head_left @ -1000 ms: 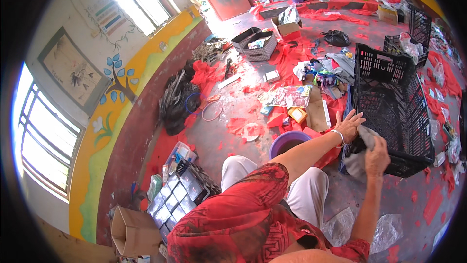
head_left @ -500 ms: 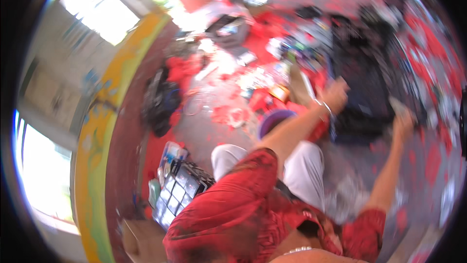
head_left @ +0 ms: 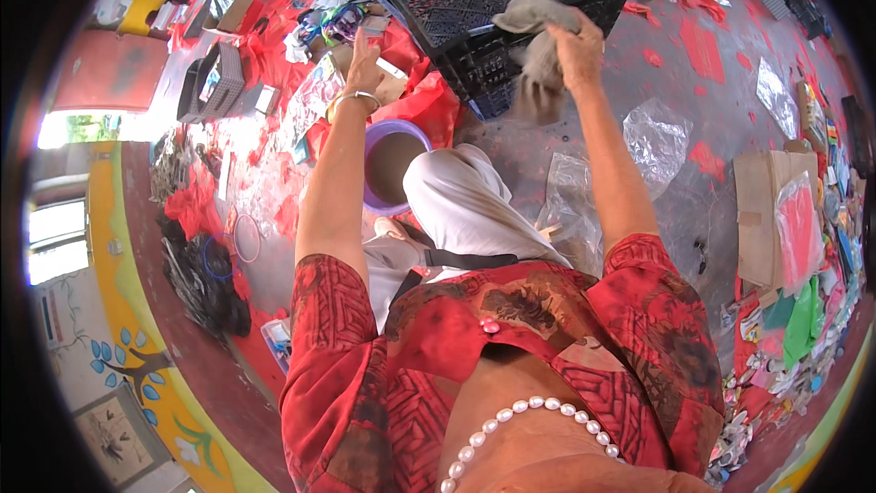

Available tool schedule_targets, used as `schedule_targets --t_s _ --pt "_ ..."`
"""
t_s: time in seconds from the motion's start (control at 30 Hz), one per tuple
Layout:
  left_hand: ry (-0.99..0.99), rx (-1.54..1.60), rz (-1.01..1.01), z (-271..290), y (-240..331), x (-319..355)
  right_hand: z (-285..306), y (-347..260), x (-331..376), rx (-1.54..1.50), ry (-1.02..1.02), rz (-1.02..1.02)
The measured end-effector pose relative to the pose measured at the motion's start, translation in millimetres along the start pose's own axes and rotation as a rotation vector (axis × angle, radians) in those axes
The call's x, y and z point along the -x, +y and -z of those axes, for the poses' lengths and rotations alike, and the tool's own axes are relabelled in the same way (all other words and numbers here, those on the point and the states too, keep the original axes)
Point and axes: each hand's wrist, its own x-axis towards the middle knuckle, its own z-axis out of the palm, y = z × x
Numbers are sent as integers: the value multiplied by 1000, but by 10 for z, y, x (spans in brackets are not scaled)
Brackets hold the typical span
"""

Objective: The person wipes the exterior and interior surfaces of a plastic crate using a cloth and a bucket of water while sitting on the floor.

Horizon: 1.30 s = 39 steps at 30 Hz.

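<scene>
A black slatted plastic crate (head_left: 474,51) stands at the far middle, its open top facing up. My right hand (head_left: 578,48) is closed around a damp-looking grey rag (head_left: 540,69), held against the crate's near right rim; part of the rag hangs down, blurred. To the left of the crate, my left hand (head_left: 363,64) is raised with fingers stretched out and holds nothing I can see. Below it, close to my knee, sits a purple bucket (head_left: 370,185) with murky brown-grey water (head_left: 392,165) in it.
Red plastic scraps and clear bags (head_left: 657,142) litter the grey floor. A grey basket (head_left: 219,83) stands at the far left, with a black bag (head_left: 205,288) nearer. At right, a flattened cardboard box (head_left: 762,219) lies beside heaped small packages.
The view has swung round, and the crate now shows higher in the picture. My left hand has come away from the crate's side. My right hand keeps the rag at the rim.
</scene>
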Motion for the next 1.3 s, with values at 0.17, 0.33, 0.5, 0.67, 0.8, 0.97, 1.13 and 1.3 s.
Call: schedule_targets --t_s 0.17,0.33,0.5,0.67,0.8,0.97,1.13,1.3 --pt "38 339 199 116 -199 110 -720 -490 149 623 -138 533" --pt "-151 500 126 -343 -68 148 -1368 -289 397 875 -539 415" --pt "-87 394 14 -661 74 210 -951 -231 -47 212 -640 106" --pt "470 -623 -604 -977 416 172 56 -326 -138 -791 -245 -300" --pt "30 -1143 -936 -1724 837 244 1208 -50 -5 -656 70 -310" --pt "-194 -1335 -407 -2243 827 -75 1982 17 468 -434 181 -314" --pt "-225 -1401 -637 -2071 657 -353 2453 127 490 -205 539 -368" --pt "-258 -1439 -583 -1651 627 -171 2401 185 107 -240 656 -208"
